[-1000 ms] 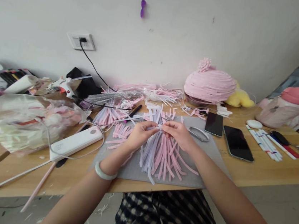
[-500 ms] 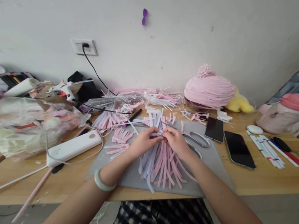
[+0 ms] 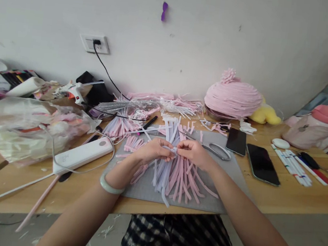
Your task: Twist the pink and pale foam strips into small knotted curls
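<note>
Both hands meet over the fanned strips at the middle of the mat. My left hand (image 3: 161, 149) pinches a small, bent, pale lavender pipe cleaner (image 3: 174, 150) between thumb and fingers. On its other side, my right hand (image 3: 191, 153) has its fingertips closed on the same piece, whose exact shape is partly hidden. Beneath them spread lavender pipe cleaners (image 3: 162, 176) and pink pipe cleaners (image 3: 179, 182) on a grey mat (image 3: 225, 185). Grey-handled scissors (image 3: 220, 152) lie beyond my right hand. Short bent pink pieces (image 3: 133, 143) sit by my left wrist.
Two phones (image 3: 262, 164) and several markers (image 3: 292, 165) lie at right. A pink wrapped dome (image 3: 233, 97) stands at the back. On the left are a white power strip-like device (image 3: 83, 154), a glue gun (image 3: 77, 92) and a plastic bag (image 3: 26, 135) of scraps.
My hands have turned and drawn slightly apart, showing more of the lavender pipe cleaner between them. My left forearm has shifted left, and the whole view has moved slightly.
</note>
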A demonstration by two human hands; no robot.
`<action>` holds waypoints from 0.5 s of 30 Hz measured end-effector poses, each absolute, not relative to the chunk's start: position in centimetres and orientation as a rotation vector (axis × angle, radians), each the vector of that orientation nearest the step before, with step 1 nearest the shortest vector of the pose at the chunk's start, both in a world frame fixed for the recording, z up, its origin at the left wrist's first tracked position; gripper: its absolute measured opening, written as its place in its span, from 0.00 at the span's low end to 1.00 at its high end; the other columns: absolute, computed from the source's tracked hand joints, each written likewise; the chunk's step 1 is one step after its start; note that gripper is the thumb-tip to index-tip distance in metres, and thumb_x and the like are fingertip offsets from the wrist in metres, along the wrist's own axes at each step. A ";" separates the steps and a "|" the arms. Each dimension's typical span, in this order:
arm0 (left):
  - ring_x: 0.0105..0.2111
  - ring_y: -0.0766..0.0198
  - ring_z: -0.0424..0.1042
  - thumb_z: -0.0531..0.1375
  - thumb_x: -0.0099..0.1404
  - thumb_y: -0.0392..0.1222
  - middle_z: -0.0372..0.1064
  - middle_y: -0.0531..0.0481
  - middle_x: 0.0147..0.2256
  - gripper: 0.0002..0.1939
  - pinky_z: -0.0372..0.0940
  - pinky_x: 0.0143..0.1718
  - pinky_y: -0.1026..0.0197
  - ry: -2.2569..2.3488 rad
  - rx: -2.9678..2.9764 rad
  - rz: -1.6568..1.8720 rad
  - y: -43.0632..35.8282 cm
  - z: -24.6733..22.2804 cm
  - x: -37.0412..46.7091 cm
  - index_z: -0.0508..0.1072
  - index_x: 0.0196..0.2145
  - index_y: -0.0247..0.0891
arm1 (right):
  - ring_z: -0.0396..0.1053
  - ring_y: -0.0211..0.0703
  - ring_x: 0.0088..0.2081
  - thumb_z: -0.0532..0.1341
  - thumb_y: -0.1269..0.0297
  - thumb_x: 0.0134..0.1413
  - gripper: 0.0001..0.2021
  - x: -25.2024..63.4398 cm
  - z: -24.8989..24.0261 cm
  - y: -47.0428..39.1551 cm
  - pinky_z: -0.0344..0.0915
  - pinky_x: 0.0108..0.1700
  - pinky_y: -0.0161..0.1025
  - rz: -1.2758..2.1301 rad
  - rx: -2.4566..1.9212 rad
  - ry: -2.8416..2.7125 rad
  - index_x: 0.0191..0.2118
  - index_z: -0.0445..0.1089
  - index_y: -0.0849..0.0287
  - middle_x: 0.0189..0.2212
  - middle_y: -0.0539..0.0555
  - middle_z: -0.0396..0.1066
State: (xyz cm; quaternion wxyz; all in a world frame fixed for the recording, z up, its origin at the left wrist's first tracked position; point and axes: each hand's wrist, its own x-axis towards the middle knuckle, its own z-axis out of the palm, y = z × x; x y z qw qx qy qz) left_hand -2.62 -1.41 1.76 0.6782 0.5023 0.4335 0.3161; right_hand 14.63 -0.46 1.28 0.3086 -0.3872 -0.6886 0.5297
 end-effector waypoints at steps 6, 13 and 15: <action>0.15 0.74 0.61 0.63 0.41 0.31 0.66 0.53 0.16 0.05 0.57 0.17 0.71 0.761 0.920 0.637 -1.5 1.3 -2.8 0.71 0.20 0.31 | 0.57 0.31 0.20 0.59 0.64 0.41 0.06 14.4 1.5 -0.8 0.54 0.24 0.31 1.467 -0.850 -1.736 0.25 0.66 0.62 0.18 0.45 0.60; 0.20 0.73 0.61 0.62 0.49 0.41 0.65 0.54 0.22 0.07 0.58 0.25 0.69 0.962 1.388 0.956 -1.0 1.5 -2.4 0.70 0.24 0.33 | 0.60 0.31 0.19 0.59 0.61 0.42 0.09 13.6 0.8 -0.9 0.57 0.24 0.31 1.439 -0.927 -1.480 0.22 0.64 0.61 0.15 0.45 0.61; 0.21 0.72 0.61 0.61 0.51 0.42 0.64 0.54 0.22 0.08 0.58 0.26 0.68 1.031 1.576 1.027 -0.9 1.7 -2.4 0.70 0.25 0.34 | 0.61 0.32 0.19 0.59 0.60 0.42 0.09 13.5 0.6 -0.8 0.58 0.24 0.32 1.440 -0.952 -1.451 0.23 0.63 0.61 0.15 0.45 0.62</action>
